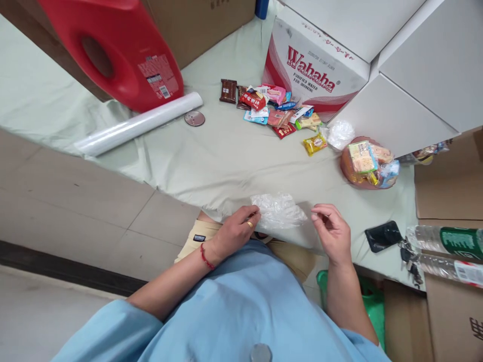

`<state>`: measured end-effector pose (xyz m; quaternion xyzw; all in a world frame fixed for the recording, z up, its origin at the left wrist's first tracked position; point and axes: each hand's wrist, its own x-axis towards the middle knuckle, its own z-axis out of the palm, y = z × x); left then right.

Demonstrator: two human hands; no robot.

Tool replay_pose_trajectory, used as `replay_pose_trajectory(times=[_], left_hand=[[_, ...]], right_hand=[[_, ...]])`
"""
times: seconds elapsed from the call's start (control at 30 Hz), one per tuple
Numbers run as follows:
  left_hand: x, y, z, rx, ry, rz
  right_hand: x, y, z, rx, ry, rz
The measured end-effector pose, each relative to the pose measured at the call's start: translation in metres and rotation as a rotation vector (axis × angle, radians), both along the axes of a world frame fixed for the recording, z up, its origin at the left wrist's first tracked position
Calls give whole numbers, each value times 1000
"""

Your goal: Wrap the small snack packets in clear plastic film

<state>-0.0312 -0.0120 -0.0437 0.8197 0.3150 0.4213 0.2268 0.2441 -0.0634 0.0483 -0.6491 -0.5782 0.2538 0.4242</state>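
A crumpled clear plastic bag (279,211) lies at the table's near edge, in front of my body. My left hand (241,223) pinches its left end between thumb and fingers. Just beyond the bag's right end is my right hand (334,234), its thumb and fingertips drawn together. Whether a thin edge of plastic is between those fingertips cannot be made out. Farther back, a pile of wrapped snacks (277,118) spreads over the cloth. To the right stands a reddish bowl (349,176) holding several packaged snacks.
A white plastic roll (143,123) and a round metal disc (194,118) lie on the left, by a red jug (124,55). A Wahaha carton (309,70) stands behind the snacks. Another crumpled plastic (340,134), a black pouch (383,236) with keys, and bottles (449,241) are rightward.
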Motion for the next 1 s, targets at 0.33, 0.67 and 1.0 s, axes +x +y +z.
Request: replay_pose_trajectory(times=[0.33, 0.67, 1.0], left_hand=[[-4, -4, 4, 39, 13, 31], [16, 2, 41, -964, -275, 7], [34, 20, 40, -1200, -470, 87]], right_hand=[[-39, 18, -21, -155, -27, 175], [-36, 14, -32, -207, 341, -72], [-38, 13, -32, -167, 491, -283]])
